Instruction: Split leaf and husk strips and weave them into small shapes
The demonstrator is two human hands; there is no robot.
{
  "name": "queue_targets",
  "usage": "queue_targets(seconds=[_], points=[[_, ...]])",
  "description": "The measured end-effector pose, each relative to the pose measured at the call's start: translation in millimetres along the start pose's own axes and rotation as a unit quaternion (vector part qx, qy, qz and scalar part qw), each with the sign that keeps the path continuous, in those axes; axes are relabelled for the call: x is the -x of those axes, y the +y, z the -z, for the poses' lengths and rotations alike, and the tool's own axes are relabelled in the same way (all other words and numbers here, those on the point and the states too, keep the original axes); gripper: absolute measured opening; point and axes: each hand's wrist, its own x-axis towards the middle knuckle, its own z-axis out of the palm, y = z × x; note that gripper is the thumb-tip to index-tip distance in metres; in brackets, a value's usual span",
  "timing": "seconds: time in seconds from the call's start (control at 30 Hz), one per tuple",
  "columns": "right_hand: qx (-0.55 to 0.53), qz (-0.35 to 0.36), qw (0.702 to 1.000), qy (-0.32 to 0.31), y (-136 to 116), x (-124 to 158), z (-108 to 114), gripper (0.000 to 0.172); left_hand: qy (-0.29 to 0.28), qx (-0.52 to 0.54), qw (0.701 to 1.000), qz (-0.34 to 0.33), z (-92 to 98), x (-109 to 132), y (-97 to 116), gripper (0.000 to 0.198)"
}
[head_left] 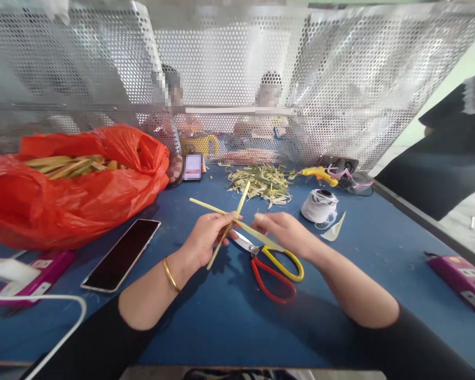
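Observation:
My left hand (211,235) is closed in a pinch on crossed pale yellow-green plant strips (243,198), gripping them where they cross. One strip runs from upper left to lower right; another slants up and down through the fingers. Close beside the crossing, my right hand (279,227) has its fingers curled together over the right-hand strip end. Whether it grips that strip or something thinner is hidden. Beneath the hands lie scissors (275,277) with one red and one yellow handle, blades partly covered by the strip and the left fingers.
A red plastic bag (75,211) of plant strips fills the left, near a phone (121,256) and a purple power strip (57,266). Behind are strip scraps (261,182), a yellow glue gun (320,175) and white thread (320,207). People sit beyond the perforated screen (221,63).

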Motion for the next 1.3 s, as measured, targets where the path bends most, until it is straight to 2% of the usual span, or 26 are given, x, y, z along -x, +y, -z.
queue_targets(seconds=[0.03,0.1,0.17,0.27,0.33,0.4,0.5,0.57,0.67,0.73,0.83,0.93,1.0,1.03,1.1,1.17,1.23,1.3], points=[[-0.097,-0.041,0.994,0.016,3,-4,3,0.041,-0.017,-0.001,1.000,0.012,0.2,1,0,0.024],[-0.251,-0.100,0.962,0.041,8,-9,2,0.036,-0.050,-0.016,0.998,0.025,-1.0,4,-1,0.028],[-0.340,-0.128,0.931,0.036,12,-12,-6,0.034,-0.074,-0.042,0.996,0.020,-3.5,7,-6,0.025],[-0.398,-0.105,0.911,0.024,15,-11,-24,0.033,-0.091,-0.085,0.992,-0.005,-6.9,8,-12,0.015],[-0.398,-0.057,0.913,0.065,14,-10,-32,0.031,-0.092,-0.101,0.991,0.004,-7.5,8,-13,0.012],[-0.374,-0.003,0.921,0.105,14,-11,-34,0.028,-0.088,-0.093,0.991,0.029,-6.7,8,-10,0.011],[-0.350,0.046,0.930,0.105,15,-14,-26,0.027,-0.076,-0.025,0.996,0.047,-4.1,7,-4,0.008],[-0.346,0.059,0.934,0.067,14,-15,-21,0.030,-0.075,0.035,0.996,0.044,-2.8,6,-1,0.008],[-0.287,0.081,0.954,-0.023,11,-10,-19,0.029,-0.083,0.095,0.991,0.042,-2.0,6,0,0.010],[-0.219,0.098,0.970,-0.038,10,-7,-21,0.027,-0.086,0.116,0.988,0.054,-2.1,7,0,0.011],[-0.067,0.183,0.981,0.025,14,-6,-25,0.033,-0.095,0.125,0.985,0.071,-3.0,9,0,0.012],[0.119,0.295,0.942,0.104,23,-10,-27,0.038,-0.102,0.133,0.983,0.073,-5.2,11,0,0.015],[0.175,0.322,0.920,0.137,28,-13,-29,0.036,-0.086,0.155,0.981,0.078,-7.5,13,0,0.018],[0.175,0.323,0.919,0.142,29,-14,-30,0.034,-0.072,0.167,0.980,0.082,-8.6,13,-1,0.019],[0.131,0.308,0.932,0.140,30,-15,-32,0.028,-0.048,0.180,0.979,0.082,-10.3,14,-1,0.017],[0.039,0.271,0.953,0.131,29,-15,-32,0.019,-0.040,0.172,0.982,0.064,-10.5,13,-2,0.013],[-0.090,0.205,0.967,0.125,26,-15,-31,0.017,-0.037,0.159,0.986,0.031,-9.8,12,-1,0.013],[-0.230,0.122,0.958,0.118,22,-14,-30,0.025,-0.023,0.157,0.987,0.005,-9.3,11,-1,0.014]])
